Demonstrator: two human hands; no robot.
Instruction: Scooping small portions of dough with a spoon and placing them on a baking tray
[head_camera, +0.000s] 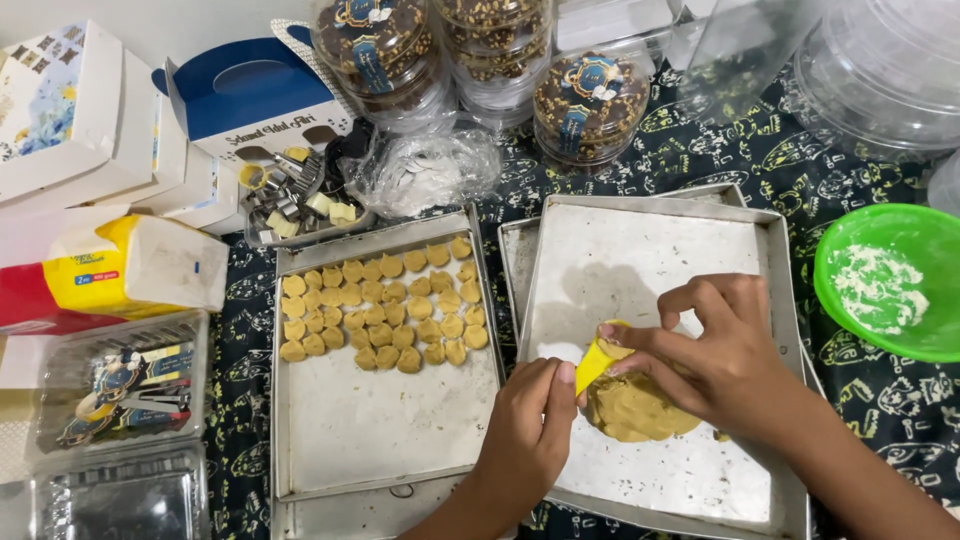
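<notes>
Hands: left hand (525, 440) at 6 o'clock, fingers curled, thumb and fingertips pinching the lower end of a yellow cutter (597, 362); right hand (715, 355) coming in from 4 o'clock, fingertips pressed on the cutter's top.
Dough: flattened tan slab (635, 408) lying on the right tray (650, 260), just under the right palm; the cutter touches its left edge.
Done: about three dozen cut pieces (385, 315) sit in close rows on the left tray (385, 420), filling only its upper third.
Left: by my reading the work is early to middling; the slab looks mostly whole, and two thirds of the left tray is bare.
Edges: both trays have raised rims; their inner rims lie side by side, nearly touching, between the hands and the rows.
Room: open metal at 7 o'clock on the left tray and at 12 o'clock on the right tray.
Crowding: green bowl (890, 280) at 3 o'clock, jars (590, 100) at 12, boxes (110, 150) at 10, clear packs (120, 390) at 8.
</notes>
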